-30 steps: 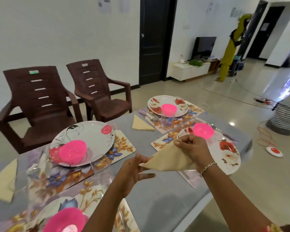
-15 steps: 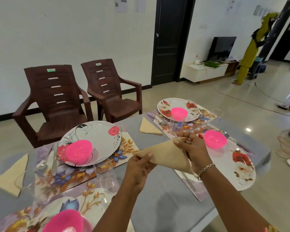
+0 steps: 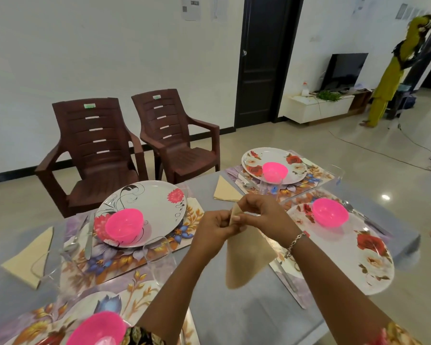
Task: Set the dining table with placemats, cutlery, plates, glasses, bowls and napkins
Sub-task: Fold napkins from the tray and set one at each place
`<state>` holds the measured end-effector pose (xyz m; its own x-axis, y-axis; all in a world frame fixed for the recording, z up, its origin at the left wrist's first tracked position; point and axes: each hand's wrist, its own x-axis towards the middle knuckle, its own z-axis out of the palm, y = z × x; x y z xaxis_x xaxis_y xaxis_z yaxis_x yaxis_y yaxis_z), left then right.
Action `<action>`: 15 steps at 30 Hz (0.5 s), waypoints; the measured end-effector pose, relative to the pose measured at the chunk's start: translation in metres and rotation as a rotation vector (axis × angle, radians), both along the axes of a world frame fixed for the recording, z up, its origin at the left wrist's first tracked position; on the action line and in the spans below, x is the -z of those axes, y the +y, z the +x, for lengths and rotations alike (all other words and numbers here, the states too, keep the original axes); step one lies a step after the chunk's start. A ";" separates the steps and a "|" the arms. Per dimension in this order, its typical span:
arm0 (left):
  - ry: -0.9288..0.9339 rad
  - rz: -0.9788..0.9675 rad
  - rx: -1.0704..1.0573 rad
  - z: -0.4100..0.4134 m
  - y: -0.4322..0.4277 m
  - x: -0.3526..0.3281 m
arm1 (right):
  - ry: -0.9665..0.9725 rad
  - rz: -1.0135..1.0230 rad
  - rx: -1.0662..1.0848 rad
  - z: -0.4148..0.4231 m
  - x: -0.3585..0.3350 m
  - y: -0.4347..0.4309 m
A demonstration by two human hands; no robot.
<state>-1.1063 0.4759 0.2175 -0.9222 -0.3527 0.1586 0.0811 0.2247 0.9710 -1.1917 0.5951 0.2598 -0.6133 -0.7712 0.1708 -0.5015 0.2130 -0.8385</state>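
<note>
A beige napkin hangs folded above the grey table, its point upward. My left hand and my right hand both pinch its top corner, close together. Floral placemats carry plates with pink bowls: a far left plate with its bowl, a right plate with its bowl, and a far plate. Folded napkins lie at the left and at the far side. A clear glass stands by my left forearm.
Two brown plastic chairs stand beyond the table. A knife lies under the hanging napkin. Another pink bowl sits at the near left. A person in yellow stands far right by a TV unit.
My hands have come together at the napkin's top corner. The napkin, held spread sideways before, now hangs down in a narrow fold. The view has shifted left.
</note>
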 end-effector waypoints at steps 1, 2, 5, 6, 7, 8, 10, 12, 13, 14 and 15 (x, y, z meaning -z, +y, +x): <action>-0.010 0.048 -0.001 0.001 0.000 0.001 | -0.017 -0.033 0.020 -0.001 0.003 -0.003; -0.028 0.091 -0.005 0.003 0.000 0.003 | -0.056 -0.066 0.047 -0.003 0.007 -0.005; -0.136 0.222 -0.009 0.013 0.004 0.014 | -0.206 -0.157 0.141 -0.012 0.014 -0.006; -0.176 0.255 -0.001 0.017 0.007 0.020 | -0.246 -0.176 0.177 -0.016 0.017 -0.006; -0.218 0.276 0.006 0.023 0.009 0.026 | -0.274 -0.190 0.207 -0.020 0.019 -0.007; -0.254 0.298 0.011 0.029 0.012 0.031 | -0.293 -0.198 0.228 -0.023 0.021 -0.007; -0.311 0.338 -0.002 0.039 0.017 0.041 | -0.321 -0.189 0.238 -0.027 0.023 -0.008; -0.350 0.383 -0.034 0.049 0.021 0.048 | -0.323 -0.147 0.234 -0.028 0.026 -0.011; -0.363 0.418 -0.049 0.053 0.022 0.051 | -0.322 -0.124 0.236 -0.028 0.028 -0.013; -0.373 0.462 -0.067 0.057 0.025 0.053 | -0.324 -0.106 0.238 -0.027 0.031 -0.016; -0.381 0.495 -0.088 0.062 0.027 0.056 | -0.332 -0.087 0.239 -0.026 0.035 -0.019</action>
